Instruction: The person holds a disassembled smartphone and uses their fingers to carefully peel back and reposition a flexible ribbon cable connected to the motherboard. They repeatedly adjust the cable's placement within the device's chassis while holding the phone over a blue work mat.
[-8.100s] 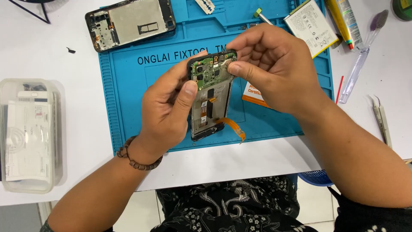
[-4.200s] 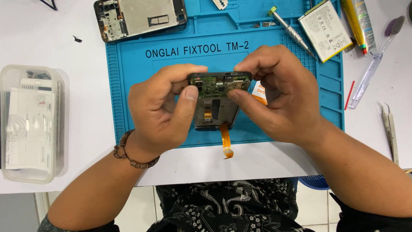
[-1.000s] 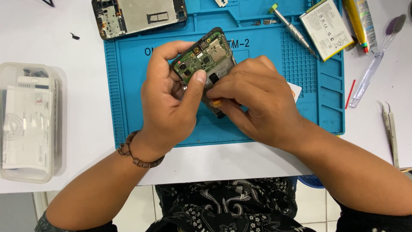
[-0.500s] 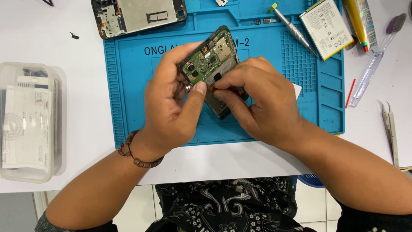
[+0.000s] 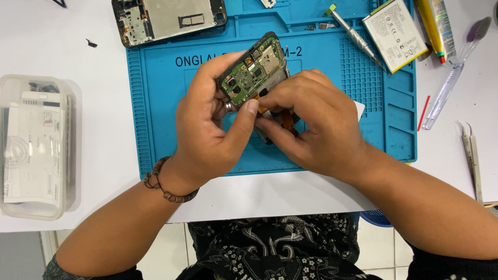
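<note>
L hand (image 5: 207, 129): fingers gripped phone (image 5: 255, 72), tilted, above mat (image 5: 155, 114).
R hand (image 5: 316, 124): fingers pinched phone's lower end.

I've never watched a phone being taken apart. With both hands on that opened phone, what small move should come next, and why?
Probably ease the orange ribbon cable free with the right hand. The left hand already steadies the opened phone above the blue mat, and the right fingertips sit at that cable.

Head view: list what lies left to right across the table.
Clear plastic box → left hand → opened phone → right hand → screwdriver → flat battery → toothbrush → tweezers.
</note>
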